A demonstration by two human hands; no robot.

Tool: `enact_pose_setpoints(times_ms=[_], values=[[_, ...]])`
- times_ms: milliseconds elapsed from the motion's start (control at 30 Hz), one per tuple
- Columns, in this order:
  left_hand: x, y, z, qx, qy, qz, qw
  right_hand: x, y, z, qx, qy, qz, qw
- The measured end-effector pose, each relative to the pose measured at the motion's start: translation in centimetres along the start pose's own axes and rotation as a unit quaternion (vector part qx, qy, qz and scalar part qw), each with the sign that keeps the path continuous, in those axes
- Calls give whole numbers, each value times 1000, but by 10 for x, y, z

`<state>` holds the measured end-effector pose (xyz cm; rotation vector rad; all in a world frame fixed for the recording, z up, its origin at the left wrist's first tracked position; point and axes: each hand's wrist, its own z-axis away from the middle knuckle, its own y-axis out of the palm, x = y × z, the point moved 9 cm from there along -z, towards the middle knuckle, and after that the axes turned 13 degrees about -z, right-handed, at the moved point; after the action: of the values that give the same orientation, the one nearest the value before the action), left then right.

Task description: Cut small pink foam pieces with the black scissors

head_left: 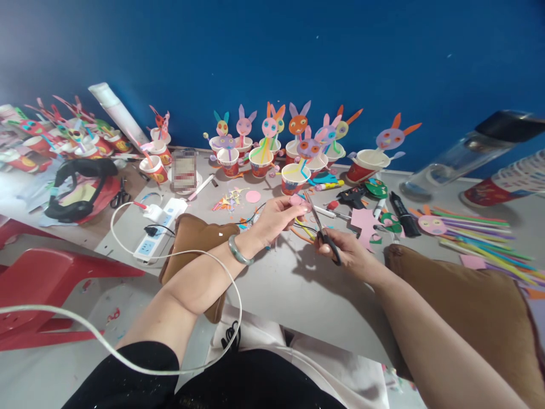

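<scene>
Between thumb and fingers, my left hand (279, 218) pinches a small piece of pink paper (297, 200). My right hand (347, 254) grips black-handled scissors (326, 237), blades pointing up and away, their tips beside the pink paper. Whether the blades touch the paper, I cannot tell. Just beyond the hands stands a paper cup (295, 177) with a paper rabbit figure in it. A pink paper circle (252, 196) lies on the table left of my left hand, near a heap of coloured paper scraps (230, 200).
Several cups with rabbit figures line the blue wall. A power strip (159, 230) and white cable (213, 254) are at left; the cable crosses my left arm. Brown cushions (464, 307) lie under both arms. Coloured strips (489, 238), a black marker (404, 215) and stacked cups (506, 182) are at right.
</scene>
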<state>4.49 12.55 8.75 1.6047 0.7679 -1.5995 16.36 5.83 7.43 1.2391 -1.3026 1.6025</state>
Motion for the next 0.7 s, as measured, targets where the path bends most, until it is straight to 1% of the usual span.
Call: enact_pose_setpoints(times_ms=[367,567,700], values=[[-2,-1,0,-9,3,13,1000,-3,1,-1,-4,11,-1,1000],[-4,1,1,10,19,4,1000,0,1,-1,-6,7,1,1000],[-4,0,1,-3,12,3,1000,-1,1,-1,-6,7,1,1000]])
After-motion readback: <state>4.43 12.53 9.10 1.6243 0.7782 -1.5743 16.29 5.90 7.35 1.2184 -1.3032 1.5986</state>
